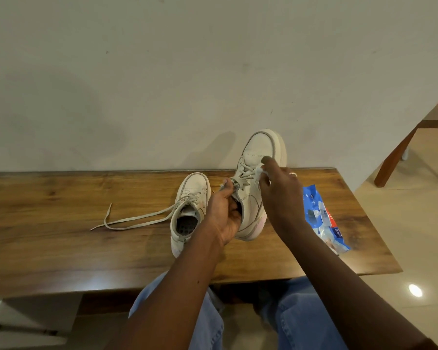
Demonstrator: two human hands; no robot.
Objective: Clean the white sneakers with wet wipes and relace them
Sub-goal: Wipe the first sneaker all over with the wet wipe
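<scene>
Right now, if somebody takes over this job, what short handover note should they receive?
Left hand grips the raised white sneaker at its opening, toe up.
Right hand pinches a small white wet wipe against its laces.
The second white sneaker stands on the brown wooden table, loose lace trailing left.
Blue plastic wipes pack lies on the table's right side.
Done: wiping started. Left: finish both sneakers, relace.

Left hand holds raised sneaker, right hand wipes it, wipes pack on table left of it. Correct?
No. Head view shows the wipes pack on the table right of the raised sneaker; left hand holds it, right hand rubs it with a wet wipe.
</scene>
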